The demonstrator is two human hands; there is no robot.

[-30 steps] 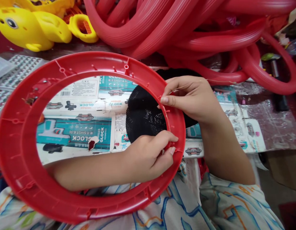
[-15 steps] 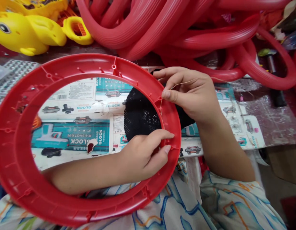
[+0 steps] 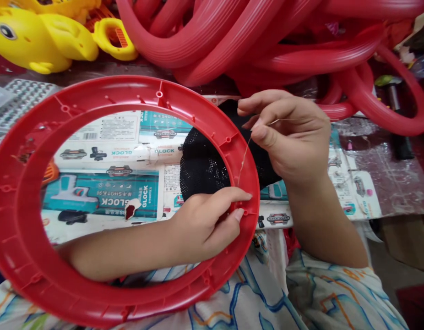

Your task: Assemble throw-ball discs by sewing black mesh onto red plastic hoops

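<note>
The red ring (image 3: 18, 215) has its hollow side facing up, in front of the person, its near edge over the patterned clothing (image 3: 253, 298). The left hand (image 3: 215, 222) reaches up through the ring's opening, its fingertips bent over the right side of the rim and clamped there. The right hand (image 3: 290, 135) is apart from it, just beyond the ring's right edge, thumb and forefinger pinched on a thin thread (image 3: 245, 158) that runs down to the left fingertips at the rim. Small metal parts (image 3: 26, 156) sit in the left side of the ring, too small to make out.

Beneath the ring, printed cardboard (image 3: 112, 197) lies on the counter (image 3: 400, 183). A black mesh cloth (image 3: 207, 165) rests on it, seen through the ring's opening and past its right rim. Beyond the ring are piled red tubes (image 3: 184, 50); to its far left, a yellow toy (image 3: 26, 36) and a tray of shiny balls (image 3: 29, 98).
</note>
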